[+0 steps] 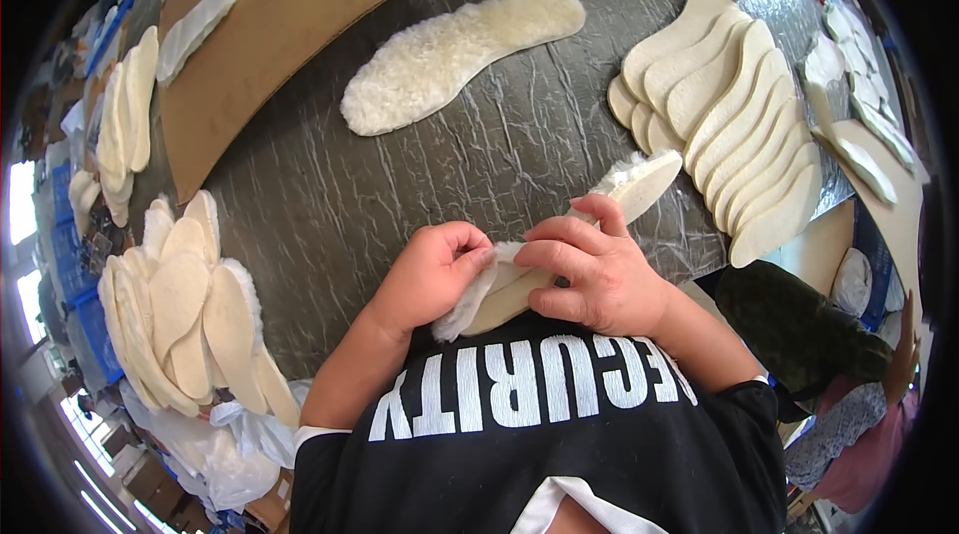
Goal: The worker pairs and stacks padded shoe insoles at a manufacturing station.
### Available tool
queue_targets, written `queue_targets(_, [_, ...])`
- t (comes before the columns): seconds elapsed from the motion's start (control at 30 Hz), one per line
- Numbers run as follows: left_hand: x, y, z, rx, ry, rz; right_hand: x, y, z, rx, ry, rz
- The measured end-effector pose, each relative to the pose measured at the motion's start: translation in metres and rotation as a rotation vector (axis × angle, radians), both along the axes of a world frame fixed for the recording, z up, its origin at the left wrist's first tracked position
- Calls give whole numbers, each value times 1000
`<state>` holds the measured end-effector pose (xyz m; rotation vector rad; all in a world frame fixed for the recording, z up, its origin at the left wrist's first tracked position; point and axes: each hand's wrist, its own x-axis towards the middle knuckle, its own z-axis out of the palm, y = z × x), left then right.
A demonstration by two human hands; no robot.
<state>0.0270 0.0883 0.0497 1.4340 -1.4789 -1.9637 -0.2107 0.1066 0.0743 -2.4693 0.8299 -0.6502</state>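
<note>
Close to my body, a cream insole [502,303] with white fleece along its edge is held between both hands. My left hand [428,276] is closed, thumb and forefinger pinching the fleece at its near end. My right hand [603,272] wraps around the middle, fingers bent over the top, and covers that part. Beyond my right fingers, the far end shows a smooth cream face with fluff on its rim; I cannot tell whether this is one piece or two. Farther off, a fluffy fleece insole [460,59] lies pile side up on the dark, creased table covering [559,134].
Overlapping cream insoles [744,134] fan out at the right. A heaped pile of fleece-edged insoles [180,304] sits at the left, above a plastic bag [240,459]. Brown cardboard [310,4] covers the far left. Another person [864,424] is at the lower right.
</note>
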Motion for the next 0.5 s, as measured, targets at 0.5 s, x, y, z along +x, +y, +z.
queue_targets(0.5, [-16,3,42,-724,-226,-224,1,-4,-4,-78,-39,-58])
